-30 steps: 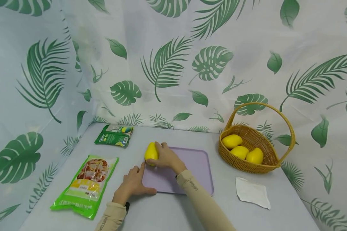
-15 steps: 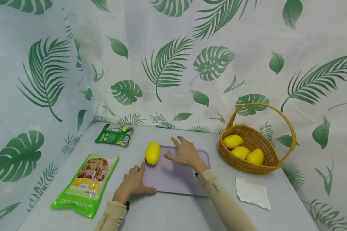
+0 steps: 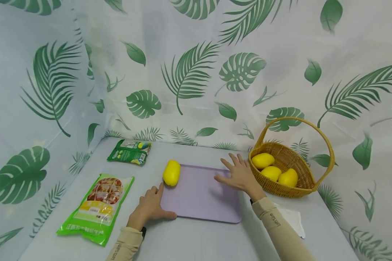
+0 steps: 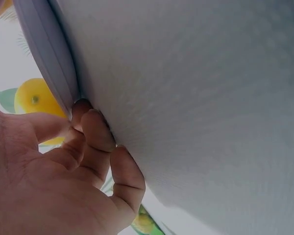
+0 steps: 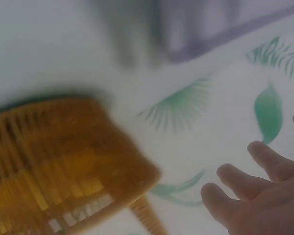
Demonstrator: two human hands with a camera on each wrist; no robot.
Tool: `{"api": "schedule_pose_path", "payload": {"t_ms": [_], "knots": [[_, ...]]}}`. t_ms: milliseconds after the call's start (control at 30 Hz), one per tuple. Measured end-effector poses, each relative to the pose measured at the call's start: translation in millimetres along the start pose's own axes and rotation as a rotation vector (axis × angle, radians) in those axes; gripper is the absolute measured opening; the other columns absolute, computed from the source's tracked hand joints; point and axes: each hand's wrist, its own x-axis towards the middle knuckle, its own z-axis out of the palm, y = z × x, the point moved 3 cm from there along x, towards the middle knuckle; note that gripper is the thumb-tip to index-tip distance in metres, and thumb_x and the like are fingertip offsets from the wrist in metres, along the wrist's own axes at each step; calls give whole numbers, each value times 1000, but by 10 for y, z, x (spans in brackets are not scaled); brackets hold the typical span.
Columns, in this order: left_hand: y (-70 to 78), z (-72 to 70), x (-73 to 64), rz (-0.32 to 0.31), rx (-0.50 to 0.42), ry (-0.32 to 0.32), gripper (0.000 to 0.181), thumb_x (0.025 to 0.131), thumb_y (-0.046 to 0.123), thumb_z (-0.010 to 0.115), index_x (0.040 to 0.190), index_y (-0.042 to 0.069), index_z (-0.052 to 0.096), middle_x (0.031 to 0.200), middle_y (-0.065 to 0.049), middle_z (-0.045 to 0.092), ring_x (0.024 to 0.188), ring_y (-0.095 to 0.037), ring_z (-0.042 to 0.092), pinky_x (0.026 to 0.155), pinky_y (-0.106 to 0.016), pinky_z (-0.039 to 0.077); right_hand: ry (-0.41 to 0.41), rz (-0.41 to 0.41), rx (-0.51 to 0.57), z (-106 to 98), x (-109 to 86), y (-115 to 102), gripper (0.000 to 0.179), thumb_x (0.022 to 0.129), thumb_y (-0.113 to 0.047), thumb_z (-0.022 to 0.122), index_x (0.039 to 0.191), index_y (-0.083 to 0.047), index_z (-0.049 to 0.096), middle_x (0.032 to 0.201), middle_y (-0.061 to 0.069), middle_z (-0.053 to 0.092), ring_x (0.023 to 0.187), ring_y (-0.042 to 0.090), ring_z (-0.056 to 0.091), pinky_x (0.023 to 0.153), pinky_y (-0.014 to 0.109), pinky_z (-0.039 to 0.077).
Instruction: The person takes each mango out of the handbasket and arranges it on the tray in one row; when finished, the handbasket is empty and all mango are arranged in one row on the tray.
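- I see the yellow mango [image 3: 171, 173] on the far-left corner of the lilac tray [image 3: 199, 195].
- Left hand [image 3: 150, 203], thumb spread, touches the tray's near-left corner.
- Right hand [image 3: 240, 175], fingers spread, hovers by its far-right corner.

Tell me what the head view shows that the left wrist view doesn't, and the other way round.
Only the head view shows the large green packet, the white sheet partly behind the right sleeve, and three yellow fruits in the wicker basket.

Only the left wrist view shows the palm side of the left hand and a small nub on the single yellow fruit.

Both share the left hand, that single fruit and the purple tray.
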Motion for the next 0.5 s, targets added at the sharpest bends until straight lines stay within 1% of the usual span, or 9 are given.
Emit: {"api": "schedule_pose_path", "payload": {"t_ms": [67, 167, 300, 500], "knots": [[0, 4, 0, 2, 1, 0, 130, 63, 65, 87, 157, -1, 27, 141, -27, 47, 127, -40, 49, 100, -64, 40, -1, 20, -11, -74, -65, 140, 85, 85, -71, 60, 151, -18, 47, 163, 23, 29, 150, 54, 19, 117, 71, 16], [-1, 10, -1, 2, 4, -1, 130, 62, 65, 87, 157, -1, 27, 142, -27, 47, 128, -41, 48, 101, -64, 39, 9, 47, -33, -187, -132, 356, 85, 86, -70, 59, 151, -15, 48, 160, 26, 32, 146, 57, 25, 115, 73, 19], [-5, 11, 0, 2, 7, 2, 130, 62, 66, 87, 157, -1, 27, 142, -27, 47, 128, -40, 48, 101, -64, 40, -6, 102, -60, -344, -207, 635, 87, 89, -72, 54, 152, -12, 45, 157, 28, 34, 140, 59, 31, 110, 75, 23], [-15, 20, 3, 1, 8, 5, 130, 62, 66, 87, 157, -1, 27, 141, -27, 47, 127, -40, 48, 100, -64, 40, -45, 193, -70, -528, -350, 1011, 91, 91, -74, 47, 154, -9, 38, 155, 34, 31, 136, 64, 32, 104, 78, 25]]}}
